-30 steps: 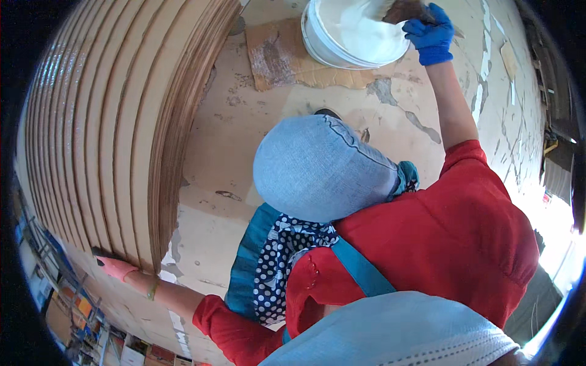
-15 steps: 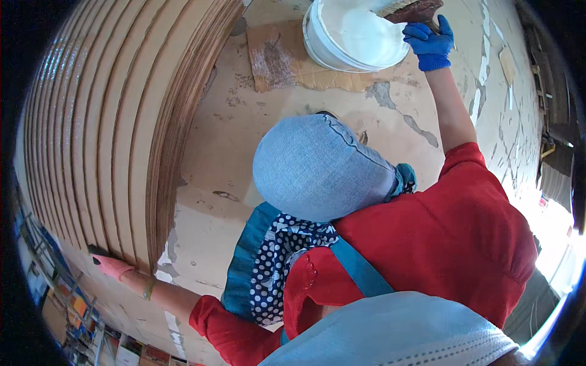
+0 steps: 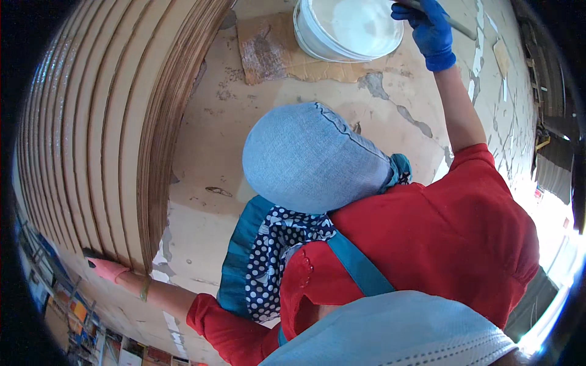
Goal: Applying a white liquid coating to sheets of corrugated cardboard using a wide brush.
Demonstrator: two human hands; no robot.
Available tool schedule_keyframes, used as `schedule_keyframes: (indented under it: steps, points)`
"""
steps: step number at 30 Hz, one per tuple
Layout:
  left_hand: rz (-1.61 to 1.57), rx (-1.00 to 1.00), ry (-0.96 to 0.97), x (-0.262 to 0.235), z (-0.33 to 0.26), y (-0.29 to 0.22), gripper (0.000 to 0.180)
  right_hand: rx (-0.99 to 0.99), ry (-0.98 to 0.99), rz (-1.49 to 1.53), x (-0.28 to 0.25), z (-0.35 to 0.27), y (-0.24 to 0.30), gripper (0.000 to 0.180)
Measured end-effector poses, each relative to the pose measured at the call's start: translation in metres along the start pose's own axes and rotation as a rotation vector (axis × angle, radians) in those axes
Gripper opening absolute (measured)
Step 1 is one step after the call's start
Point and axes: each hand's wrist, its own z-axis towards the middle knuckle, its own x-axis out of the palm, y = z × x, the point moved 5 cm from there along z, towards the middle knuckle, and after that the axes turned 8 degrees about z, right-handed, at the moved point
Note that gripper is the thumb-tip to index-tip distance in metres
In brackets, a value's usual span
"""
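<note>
Head view: right hand (image 3: 432,38), blue-gloved, gripped greyish handle (image 3: 462,28) beside bucket (image 3: 312,44). Left hand (image 3: 110,268), pink-gloved, met boards' (image 3: 110,152) near edge, grip unclear. Boards already fanned; leftmost glossy, others matt; white liquid (image 3: 360,27) remained.

Right grip (image 3: 432,35) curled ahead — left grip (image 3: 110,268) sideways, perhaps flat.

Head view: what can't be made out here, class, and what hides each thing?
All in the head view:
- Tool in the right hand: its far end is cut off by the top edge.
- Bucket: its far rim is cut off by the same edge.
- Left hand: too small and dark to tell whether it grips the boards.
- Feet: hidden by the denim-covered knee.
</note>
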Motion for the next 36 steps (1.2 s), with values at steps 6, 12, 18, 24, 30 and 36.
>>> schedule_keyframes:
  steps: [6,12,18,24,30,36]
  points:
    - [0.095,0.027,-0.047,0.001,0.021,0.019,0.067,-0.784,0.514,-1.124,0.051,-0.030,0.028,0.020]
    - [-0.221,0.003,0.257,0.015,0.003,0.007,0.058,-0.794,0.516,-1.363,0.015,-0.035,-0.011,0.030]
    - [-0.653,0.055,0.329,-0.033,0.001,0.017,0.053,-0.337,0.453,-1.172,-0.006,-0.030,-0.024,0.037]
    - [-0.739,-0.054,0.339,-0.008,-0.002,-0.012,0.057,-0.648,0.449,-1.183,0.029,-0.031,0.008,0.036]
    - [-0.118,-0.106,-0.064,-0.013,0.007,-0.009,0.080,-1.227,0.479,-0.961,0.237,-0.047,0.071,0.030]
    - [-0.060,-0.086,-0.099,0.003,0.017,-0.016,0.080,-0.795,0.810,-0.568,0.386,-0.031,0.046,0.017]
